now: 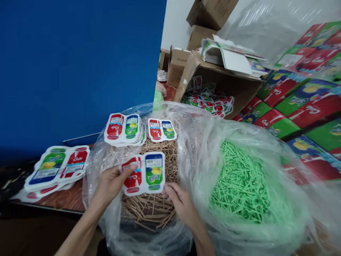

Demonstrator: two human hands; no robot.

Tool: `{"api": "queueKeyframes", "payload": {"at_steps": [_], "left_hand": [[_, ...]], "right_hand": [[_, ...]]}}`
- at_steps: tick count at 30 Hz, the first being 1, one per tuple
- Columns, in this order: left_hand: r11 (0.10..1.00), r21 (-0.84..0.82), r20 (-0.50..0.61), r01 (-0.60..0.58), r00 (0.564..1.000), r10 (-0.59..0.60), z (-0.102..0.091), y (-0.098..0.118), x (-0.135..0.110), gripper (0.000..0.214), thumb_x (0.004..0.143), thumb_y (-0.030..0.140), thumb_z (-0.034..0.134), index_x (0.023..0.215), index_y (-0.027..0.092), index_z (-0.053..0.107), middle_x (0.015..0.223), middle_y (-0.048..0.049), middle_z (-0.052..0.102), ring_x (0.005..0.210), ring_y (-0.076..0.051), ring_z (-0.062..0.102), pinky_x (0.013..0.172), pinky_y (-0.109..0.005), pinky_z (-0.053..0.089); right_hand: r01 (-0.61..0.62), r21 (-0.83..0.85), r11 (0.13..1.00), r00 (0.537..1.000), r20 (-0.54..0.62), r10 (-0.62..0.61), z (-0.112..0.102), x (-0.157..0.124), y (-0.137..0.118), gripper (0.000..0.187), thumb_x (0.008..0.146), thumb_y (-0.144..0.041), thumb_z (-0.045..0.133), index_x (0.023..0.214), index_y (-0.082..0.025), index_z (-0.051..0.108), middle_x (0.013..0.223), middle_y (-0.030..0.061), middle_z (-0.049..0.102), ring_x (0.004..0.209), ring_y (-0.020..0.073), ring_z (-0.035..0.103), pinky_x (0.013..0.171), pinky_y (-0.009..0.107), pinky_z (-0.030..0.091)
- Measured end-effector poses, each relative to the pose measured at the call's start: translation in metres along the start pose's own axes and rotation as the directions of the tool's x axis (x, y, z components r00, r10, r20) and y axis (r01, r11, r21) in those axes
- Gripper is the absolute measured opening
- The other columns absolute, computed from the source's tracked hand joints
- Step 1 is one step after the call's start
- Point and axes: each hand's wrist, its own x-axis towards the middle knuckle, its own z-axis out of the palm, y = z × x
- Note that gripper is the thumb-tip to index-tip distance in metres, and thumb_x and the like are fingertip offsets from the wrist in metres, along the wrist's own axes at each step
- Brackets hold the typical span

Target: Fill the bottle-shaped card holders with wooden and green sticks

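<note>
My left hand [113, 183] grips the left side of a flat white-edged double-jar card [154, 174], thumb on top over its red Cola half. The other half is green and blue with lemons. At the card's lower right edge, my right hand [181, 201] has its fingers pinched together on the edge. Below the card lie many thin brown sticks [149, 209] in a clear plastic bag [183, 142]. On those sticks, just beyond my hands, rest a stack of similar cards [122, 128] and a smaller group of them [162, 129].
More cards [58, 165] lie on a reddish-brown surface [70, 197] at left. A second bag at right holds green sticks [242, 181]. Behind stand an open carton [242, 85] with loose cards and stacked printed boxes [306, 103]. A blue panel [80, 67] rises at left.
</note>
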Motion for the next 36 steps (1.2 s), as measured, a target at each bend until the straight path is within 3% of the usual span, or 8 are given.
{"api": "queueKeyframes", "payload": {"at_steps": [2, 5, 9, 12, 18, 26, 30, 36], "left_hand": [[0.997, -0.07, -0.187, -0.043, 0.982, 0.029, -0.013, -0.005, -0.002, 0.026, 0.049, 0.036, 0.085, 0.058, 0.016, 0.07, 0.049, 0.0039, 0.07, 0.046, -0.014, 0.064, 0.048, -0.02, 0.053], [0.975, -0.191, -0.392, -0.113, 0.919, 0.03, -0.027, -0.012, -0.006, 0.021, 0.052, 0.032, 0.083, 0.065, 0.019, 0.072, 0.051, 0.0087, 0.071, 0.046, -0.01, 0.064, 0.049, -0.015, 0.053], [0.946, -0.286, -0.446, -0.15, 0.895, 0.007, -0.037, -0.022, -0.013, 0.023, 0.052, 0.026, 0.082, 0.072, 0.022, 0.072, 0.068, 0.0126, 0.076, 0.059, -0.007, 0.068, 0.064, -0.011, 0.055], [0.938, -0.313, -0.45, -0.151, 0.893, -0.006, -0.039, -0.026, -0.015, 0.027, 0.049, 0.021, 0.084, 0.073, 0.022, 0.072, 0.074, 0.0146, 0.077, 0.064, -0.005, 0.069, 0.071, -0.008, 0.054], [0.934, -0.34, -0.43, -0.106, 0.901, -0.055, -0.039, -0.023, -0.017, 0.034, 0.046, 0.015, 0.087, 0.077, 0.02, 0.072, 0.076, 0.0117, 0.078, 0.078, -0.013, 0.072, 0.062, -0.011, 0.056], [0.922, -0.387, -0.381, 0.009, 0.909, -0.168, -0.036, -0.022, -0.023, 0.05, 0.032, 0.029, 0.094, 0.077, 0.023, 0.074, 0.072, 0.01, 0.078, 0.068, -0.017, 0.073, 0.051, -0.014, 0.058], [0.947, -0.321, -0.402, -0.01, 0.907, -0.127, -0.038, -0.015, -0.026, 0.051, 0.026, 0.044, 0.092, 0.069, 0.023, 0.074, 0.067, 0.0081, 0.077, 0.068, -0.016, 0.071, 0.053, -0.013, 0.058], [0.965, -0.213, -0.461, -0.156, 0.886, 0.041, -0.054, -0.02, -0.024, 0.037, 0.043, 0.045, 0.089, 0.072, 0.027, 0.076, 0.074, 0.0075, 0.078, 0.078, -0.017, 0.07, 0.062, -0.015, 0.057]], "right_hand": [[0.089, -0.319, 0.944, 0.996, -0.002, -0.094, -0.005, -0.016, 0.014, 0.024, 0.091, -0.02, 0.043, 0.101, -0.016, 0.064, 0.096, 0.0098, 0.071, 0.091, 0.0249, 0.067, 0.083, 0.041, 0.054], [0.173, -0.69, 0.703, 0.978, 0.037, -0.204, -0.007, -0.033, 0.038, 0.036, 0.083, -0.004, 0.045, 0.113, -0.014, 0.06, 0.107, 0.0137, 0.067, 0.1, 0.028, 0.064, 0.087, 0.043, 0.054], [0.159, -0.895, 0.416, 0.966, 0.054, -0.251, 0.001, -0.034, 0.057, 0.044, 0.075, 0.001, 0.053, 0.117, -0.014, 0.058, 0.108, 0.0132, 0.066, 0.099, 0.029, 0.062, 0.083, 0.04, 0.056], [0.129, -0.935, 0.331, 0.966, 0.043, -0.255, 0.005, -0.025, 0.059, 0.045, 0.076, -0.002, 0.056, 0.118, -0.017, 0.055, 0.109, 0.0114, 0.064, 0.098, 0.0279, 0.06, 0.081, 0.038, 0.055], [0.183, -0.941, 0.286, 0.968, 0.122, -0.219, 0.005, -0.023, 0.053, 0.022, 0.079, -0.003, 0.053, 0.093, -0.02, 0.058, 0.088, 0.0064, 0.064, 0.085, 0.0262, 0.058, 0.071, 0.037, 0.052], [0.186, -0.96, 0.208, 0.958, 0.131, -0.254, 0.011, -0.023, 0.052, 0.037, 0.076, 0.006, 0.041, 0.099, -0.017, 0.057, 0.091, 0.0126, 0.062, 0.088, 0.0292, 0.055, 0.077, 0.044, 0.045], [0.191, -0.914, 0.357, 0.967, 0.113, -0.229, 0.004, -0.014, 0.049, 0.029, 0.079, 0.004, 0.041, 0.091, -0.019, 0.056, 0.092, 0.0116, 0.062, 0.09, 0.0291, 0.054, 0.08, 0.045, 0.044], [0.219, -0.817, 0.534, 0.968, 0.114, -0.224, -0.005, -0.006, 0.027, 0.021, 0.085, -0.001, 0.04, 0.086, -0.019, 0.051, 0.082, 0.0066, 0.063, 0.08, 0.0224, 0.059, 0.072, 0.034, 0.049]]}}
